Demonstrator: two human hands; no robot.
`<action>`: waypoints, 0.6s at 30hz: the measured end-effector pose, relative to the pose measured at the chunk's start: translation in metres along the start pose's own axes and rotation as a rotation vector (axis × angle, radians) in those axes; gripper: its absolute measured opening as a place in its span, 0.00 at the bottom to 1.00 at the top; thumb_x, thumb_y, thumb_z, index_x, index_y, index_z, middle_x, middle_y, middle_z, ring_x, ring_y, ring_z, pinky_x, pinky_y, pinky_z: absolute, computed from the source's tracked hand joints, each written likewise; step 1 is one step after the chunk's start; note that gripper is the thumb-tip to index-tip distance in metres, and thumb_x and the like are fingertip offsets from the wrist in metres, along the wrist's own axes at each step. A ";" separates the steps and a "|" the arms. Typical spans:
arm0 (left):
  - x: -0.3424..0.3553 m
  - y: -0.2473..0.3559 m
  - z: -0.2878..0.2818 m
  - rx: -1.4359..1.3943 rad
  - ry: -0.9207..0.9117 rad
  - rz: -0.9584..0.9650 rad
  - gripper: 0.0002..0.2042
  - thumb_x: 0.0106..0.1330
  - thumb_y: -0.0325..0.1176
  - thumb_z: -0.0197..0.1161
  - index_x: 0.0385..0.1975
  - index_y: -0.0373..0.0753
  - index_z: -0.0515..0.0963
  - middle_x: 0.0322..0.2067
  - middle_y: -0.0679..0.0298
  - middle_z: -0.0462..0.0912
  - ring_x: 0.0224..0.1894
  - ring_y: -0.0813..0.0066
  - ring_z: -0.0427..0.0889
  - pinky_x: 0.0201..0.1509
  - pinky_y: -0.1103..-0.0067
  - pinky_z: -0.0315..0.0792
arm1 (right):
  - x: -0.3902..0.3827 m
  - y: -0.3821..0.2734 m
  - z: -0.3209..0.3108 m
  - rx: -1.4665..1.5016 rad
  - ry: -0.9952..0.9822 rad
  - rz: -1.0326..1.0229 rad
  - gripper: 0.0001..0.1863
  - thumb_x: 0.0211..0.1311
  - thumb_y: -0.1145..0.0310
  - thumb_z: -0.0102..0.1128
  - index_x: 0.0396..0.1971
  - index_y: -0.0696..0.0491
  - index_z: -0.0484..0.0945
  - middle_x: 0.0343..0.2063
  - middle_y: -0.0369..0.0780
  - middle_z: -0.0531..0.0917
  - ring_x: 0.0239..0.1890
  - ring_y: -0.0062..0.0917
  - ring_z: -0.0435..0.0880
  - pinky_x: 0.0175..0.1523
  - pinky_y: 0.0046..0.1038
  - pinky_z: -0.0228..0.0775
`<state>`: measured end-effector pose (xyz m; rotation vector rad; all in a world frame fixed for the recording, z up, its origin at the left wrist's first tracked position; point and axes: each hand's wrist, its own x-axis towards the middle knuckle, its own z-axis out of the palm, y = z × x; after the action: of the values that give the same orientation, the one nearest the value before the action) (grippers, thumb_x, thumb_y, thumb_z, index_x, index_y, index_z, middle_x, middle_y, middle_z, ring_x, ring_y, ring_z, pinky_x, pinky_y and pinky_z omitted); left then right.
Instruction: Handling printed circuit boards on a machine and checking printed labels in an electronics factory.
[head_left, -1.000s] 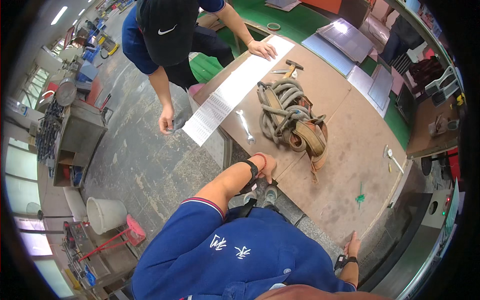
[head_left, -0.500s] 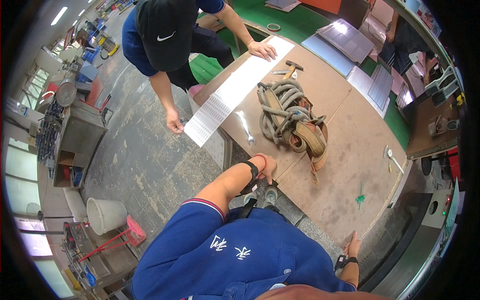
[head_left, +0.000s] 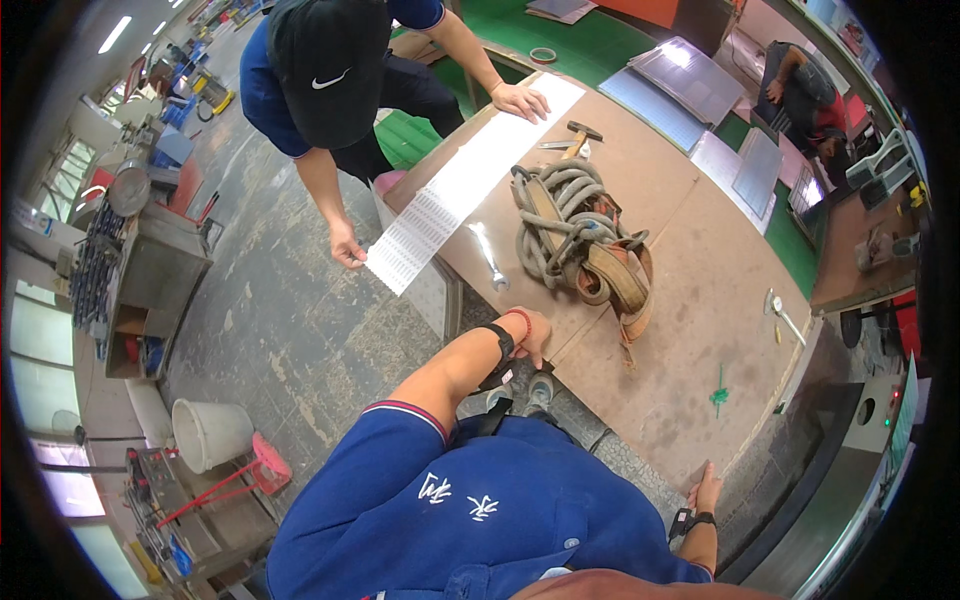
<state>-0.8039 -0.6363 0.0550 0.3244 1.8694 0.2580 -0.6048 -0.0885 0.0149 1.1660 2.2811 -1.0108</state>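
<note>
My left hand [head_left: 534,334] is at the near left edge of a brown board-topped table [head_left: 690,300], its fingers bent down over the edge and partly hidden. At the near right corner, my right hand [head_left: 706,490] grips the table's edge, with a finger and the thumb showing. The nearest tool to my left hand is a wrench [head_left: 488,256]. Beyond it lies a heap of grey rope with orange straps [head_left: 585,235], and behind that a hammer [head_left: 580,139]. Across the table, a co-worker in a black cap holds a long white perforated strip [head_left: 470,185] with both hands.
A round dial gauge [head_left: 776,304] and a green tangle [head_left: 719,397] lie on the table's right part. Metal sheets [head_left: 690,80] lie on a green surface beyond, near another person. A machine [head_left: 868,420] stands at right, a white bucket [head_left: 212,433] at left.
The view has shifted slightly. The person at the far right has leaned further into view. My hands and the co-worker's hands on the strip stay nearly the same.
</note>
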 end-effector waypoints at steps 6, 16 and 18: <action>-0.004 0.001 -0.001 0.011 0.005 0.004 0.21 0.49 0.49 0.65 0.14 0.33 0.79 0.16 0.59 0.80 0.19 0.71 0.80 0.25 0.78 0.75 | -0.001 -0.001 0.000 -0.005 -0.016 -0.013 0.38 0.60 0.41 0.39 0.03 0.59 0.65 0.02 0.41 0.66 0.01 0.28 0.64 0.04 0.26 0.53; -0.008 0.003 -0.002 0.002 0.019 0.003 0.20 0.48 0.48 0.66 0.15 0.32 0.79 0.16 0.59 0.80 0.19 0.70 0.80 0.24 0.78 0.75 | 0.003 0.003 0.000 -0.004 -0.017 0.003 0.39 0.59 0.41 0.39 0.02 0.60 0.65 0.01 0.42 0.65 0.00 0.28 0.64 0.04 0.26 0.53; -0.007 0.003 -0.002 -0.007 0.015 0.001 0.20 0.48 0.48 0.66 0.15 0.32 0.79 0.16 0.59 0.80 0.19 0.70 0.80 0.24 0.78 0.75 | 0.005 0.003 0.000 0.003 -0.013 0.005 0.39 0.59 0.41 0.40 0.01 0.60 0.65 0.00 0.42 0.65 0.00 0.29 0.64 0.03 0.27 0.53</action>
<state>-0.8033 -0.6365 0.0630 0.3196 1.8833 0.2682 -0.6046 -0.0850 0.0104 1.1629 2.2662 -1.0168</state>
